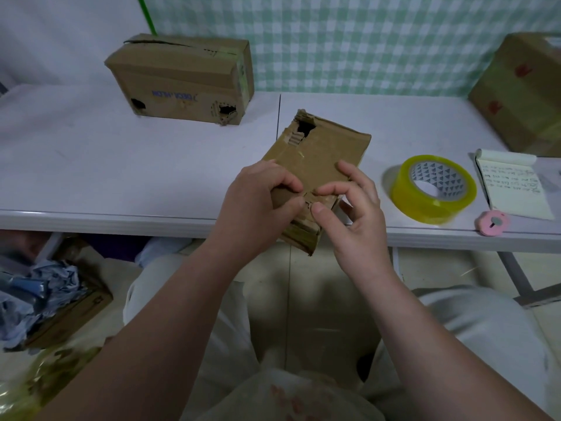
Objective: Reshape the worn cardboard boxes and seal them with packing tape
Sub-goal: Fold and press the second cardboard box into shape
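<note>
A small worn cardboard box with a torn hole at its far corner is held tilted over the table's front edge. My left hand grips its near left end, fingers curled over the top. My right hand pinches a torn flap at the near end with thumb and forefinger. A roll of yellowish packing tape lies flat on the table to the right of the box. A bigger worn box with two ragged holes stands at the back left. A third box sits at the far right.
An open notepad and a small pink round cutter lie right of the tape on the white table. Below the table on the left, a carton holds crumpled blue paper. My lap fills the bottom.
</note>
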The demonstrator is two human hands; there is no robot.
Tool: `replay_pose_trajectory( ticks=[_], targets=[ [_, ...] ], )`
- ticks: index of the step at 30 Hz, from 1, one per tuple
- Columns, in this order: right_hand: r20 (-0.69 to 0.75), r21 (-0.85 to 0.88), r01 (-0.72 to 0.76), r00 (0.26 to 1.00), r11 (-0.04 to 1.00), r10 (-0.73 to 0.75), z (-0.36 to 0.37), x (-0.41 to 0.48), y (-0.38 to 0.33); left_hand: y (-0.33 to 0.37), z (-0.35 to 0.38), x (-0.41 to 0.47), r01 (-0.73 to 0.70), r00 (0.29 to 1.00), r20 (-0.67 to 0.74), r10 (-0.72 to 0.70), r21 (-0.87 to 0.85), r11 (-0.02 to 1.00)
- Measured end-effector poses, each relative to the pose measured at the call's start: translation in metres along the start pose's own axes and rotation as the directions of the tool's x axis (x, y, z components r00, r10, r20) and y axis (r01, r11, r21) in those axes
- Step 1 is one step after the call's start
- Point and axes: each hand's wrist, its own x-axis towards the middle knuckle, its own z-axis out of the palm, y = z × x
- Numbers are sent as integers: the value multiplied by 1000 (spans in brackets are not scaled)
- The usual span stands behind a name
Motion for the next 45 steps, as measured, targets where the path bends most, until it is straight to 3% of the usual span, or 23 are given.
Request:
replay_pose_trajectory(
  ticks=[3, 7, 11, 22, 27, 30, 33, 39, 45],
  targets=[
    [-1, -26, -1, 1000, 1000, 1, 1, -2, 1, 6, -2, 0, 9, 1000, -12, -9, 40, 999],
    [-34, -111, 44, 998, 993, -48, 5, -10, 5, 24, -3, -3, 86, 996, 2, -91, 306, 948],
    [-55, -182, 85, 994, 980, -97, 8, -18, 6, 33, -1, -11, 90, 995, 11, -103, 392, 915],
    [-116, -205, 107, 984, 973, -132, 13, -31, 7, 36, 5, -17, 151, 989, -12, -150, 133, 980],
    [-74, -249, 161, 980, 955, -185, 6, -32, 10, 30, 7, -15, 59, 997, -48, -53, 130, 990],
    [-34, -327, 220, 969, 919, -244, -2, -30, 10, 24, 5, -13, -29, 991, -120, 61, 252, 967],
    [-36, -418, 272, 948, 867, -315, -3, -26, 11, 18, 0, -13, -88, 987, -98, 125, 319, 944],
    [-67, -487, 320, 914, 813, -400, 3, -25, 14, 18, 0, -21, 43, 998, -51, -35, 166, 985],
    [-62, -500, 326, 911, 802, -408, 7, -29, 14, 24, 12, -24, 142, 984, -131, -120, 175, 974]
  ],
)
